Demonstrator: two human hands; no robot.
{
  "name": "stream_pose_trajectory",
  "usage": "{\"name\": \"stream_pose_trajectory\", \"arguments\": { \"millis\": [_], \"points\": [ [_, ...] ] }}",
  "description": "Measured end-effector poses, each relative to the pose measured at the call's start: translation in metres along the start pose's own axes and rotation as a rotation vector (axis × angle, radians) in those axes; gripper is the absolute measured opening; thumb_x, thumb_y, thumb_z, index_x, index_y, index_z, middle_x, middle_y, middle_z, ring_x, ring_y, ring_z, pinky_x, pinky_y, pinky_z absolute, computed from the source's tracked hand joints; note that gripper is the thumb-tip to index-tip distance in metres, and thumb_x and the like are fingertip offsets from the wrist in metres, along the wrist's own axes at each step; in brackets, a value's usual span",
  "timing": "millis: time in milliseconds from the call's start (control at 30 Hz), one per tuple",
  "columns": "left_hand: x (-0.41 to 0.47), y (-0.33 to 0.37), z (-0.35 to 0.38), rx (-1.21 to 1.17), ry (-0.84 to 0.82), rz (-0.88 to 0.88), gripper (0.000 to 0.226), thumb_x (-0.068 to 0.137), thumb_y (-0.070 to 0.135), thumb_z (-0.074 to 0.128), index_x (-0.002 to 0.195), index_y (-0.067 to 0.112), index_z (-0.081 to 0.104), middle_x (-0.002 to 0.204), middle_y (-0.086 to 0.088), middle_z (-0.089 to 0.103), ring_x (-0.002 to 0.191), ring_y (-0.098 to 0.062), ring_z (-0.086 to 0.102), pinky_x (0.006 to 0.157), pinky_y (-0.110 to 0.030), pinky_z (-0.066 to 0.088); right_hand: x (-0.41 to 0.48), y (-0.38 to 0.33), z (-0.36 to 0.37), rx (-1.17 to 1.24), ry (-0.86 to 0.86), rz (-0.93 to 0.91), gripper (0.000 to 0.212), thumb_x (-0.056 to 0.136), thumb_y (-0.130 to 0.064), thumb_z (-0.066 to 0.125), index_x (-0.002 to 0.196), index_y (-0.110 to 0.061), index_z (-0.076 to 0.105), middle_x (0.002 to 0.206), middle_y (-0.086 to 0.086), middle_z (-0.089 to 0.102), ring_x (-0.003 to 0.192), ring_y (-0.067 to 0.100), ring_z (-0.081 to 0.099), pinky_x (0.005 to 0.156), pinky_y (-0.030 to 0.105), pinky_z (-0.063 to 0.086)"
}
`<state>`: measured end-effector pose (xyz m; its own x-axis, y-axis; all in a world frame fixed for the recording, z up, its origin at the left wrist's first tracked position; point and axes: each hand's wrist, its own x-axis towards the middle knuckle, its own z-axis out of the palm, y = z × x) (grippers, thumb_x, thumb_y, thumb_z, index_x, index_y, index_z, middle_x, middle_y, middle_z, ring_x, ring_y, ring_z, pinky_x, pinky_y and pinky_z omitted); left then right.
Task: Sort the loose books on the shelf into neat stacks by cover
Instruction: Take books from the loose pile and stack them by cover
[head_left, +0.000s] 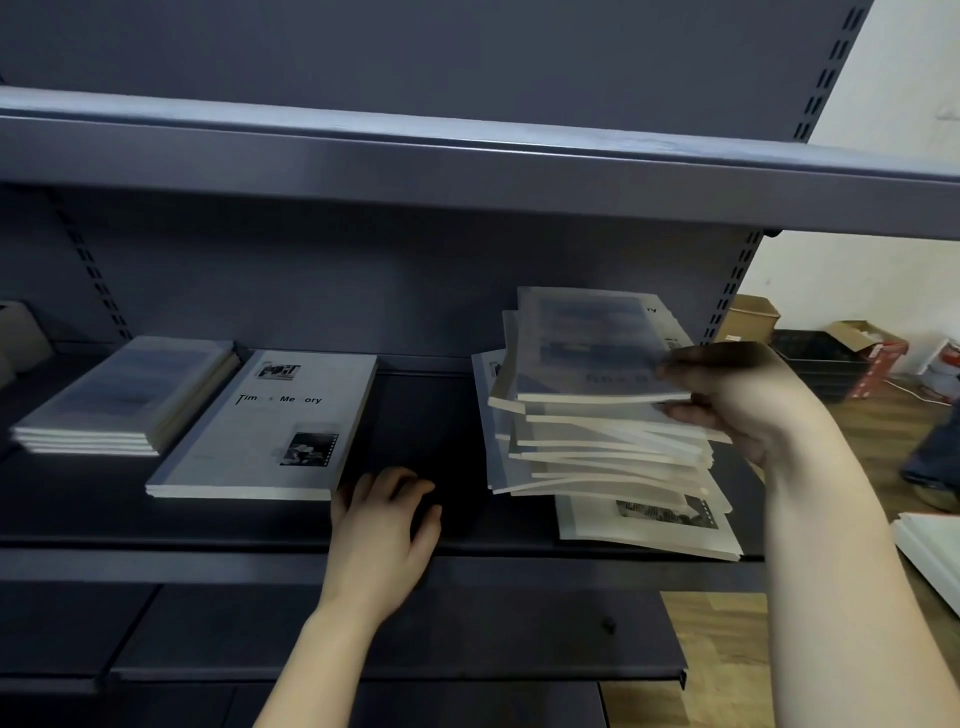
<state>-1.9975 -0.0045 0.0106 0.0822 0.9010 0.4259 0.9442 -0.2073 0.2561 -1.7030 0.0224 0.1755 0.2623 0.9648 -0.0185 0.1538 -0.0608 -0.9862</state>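
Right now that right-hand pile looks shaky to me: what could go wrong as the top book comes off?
The loose pile is fanned and skewed; lifting the top book, which the right hand pinches, may drag those below askew or topple them. The bottom book reaches the front edge of the shelf, so a nudge could tip it to the floor.

I can't read the cover of the top book: motion blur smears it, and it also smears the right hand pinching its edge. The left stack shows me only a blurred cover too. The lowest book lies mostly buried under the untidy pile. The left edge cuts off a pale object.
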Motion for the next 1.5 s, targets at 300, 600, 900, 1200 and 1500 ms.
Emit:
{"name": "stream_pose_trajectory", "arguments": {
  "millis": [300,600,900,1200,1500],
  "points": [
    [-0.005,-0.016,-0.006,-0.044,0.033,0.022,0.04,0.085,0.043,0.039,0.101,0.022,0.07,0.106,0.002,0.062,0.094,-0.024,0.059,0.084,-0.048,0.042,-0.02,-0.008,0.013,0.025,-0.002,-0.062,0.022,0.083,0.005,0.068,0.101,0.0,0.057,0.101,0.014,0.062,0.051,0.017,0.069,0.045,0.016,0.051],
    [-0.007,-0.086,-0.03,-0.059,0.024,0.04,0.04,0.087,0.042,0.038,0.104,0.023,0.069,0.11,0.004,0.062,0.1,-0.021,0.057,0.089,-0.043,0.038,-0.042,-0.015,0.093,0.125,-0.009,-0.196,0.024,0.088,0.005,0.06,0.108,-0.008,0.059,0.097,0.007,0.069,0.082,0.02,0.071,0.054,0.022,0.057],
    [-0.018,-0.206,-0.07,0.004,-0.036,0.0,0.041,0.085,0.042,0.037,0.103,0.025,0.069,0.109,0.002,0.062,0.1,-0.024,0.057,0.085,-0.047,0.043,-0.055,0.005,0.244,0.175,-0.081,-0.13,0.024,0.091,0.002,0.059,0.111,-0.01,0.058,0.096,0.008,0.068,0.085,0.022,0.069,0.054,0.026,0.056],
    [-0.024,-0.298,-0.089,-0.005,-0.005,-0.005,0.041,0.086,0.042,0.038,0.107,0.023,0.068,0.108,0.001,0.062,0.094,-0.025,0.057,0.083,-0.045,0.042,-0.068,0.022,0.36,0.219,-0.16,-0.02,0.023,0.091,0.0,0.059,0.111,-0.012,0.06,0.101,0.011,0.069,0.091,0.024,0.07,0.06,0.027,0.057],
    [-0.025,-0.357,-0.097,0.013,0.045,-0.035,0.04,0.085,0.041,0.039,0.104,0.021,0.068,0.107,-0.001,0.063,0.095,-0.027,0.058,0.082,-0.043,0.042,-0.07,0.031,0.441,0.167,-0.22,0.017,0.018,0.093,0.001,0.055,0.103,-0.014,0.06,0.105,0.008,0.063,0.097,0.023,0.064,0.063,0.028,0.058]
  ]
}}
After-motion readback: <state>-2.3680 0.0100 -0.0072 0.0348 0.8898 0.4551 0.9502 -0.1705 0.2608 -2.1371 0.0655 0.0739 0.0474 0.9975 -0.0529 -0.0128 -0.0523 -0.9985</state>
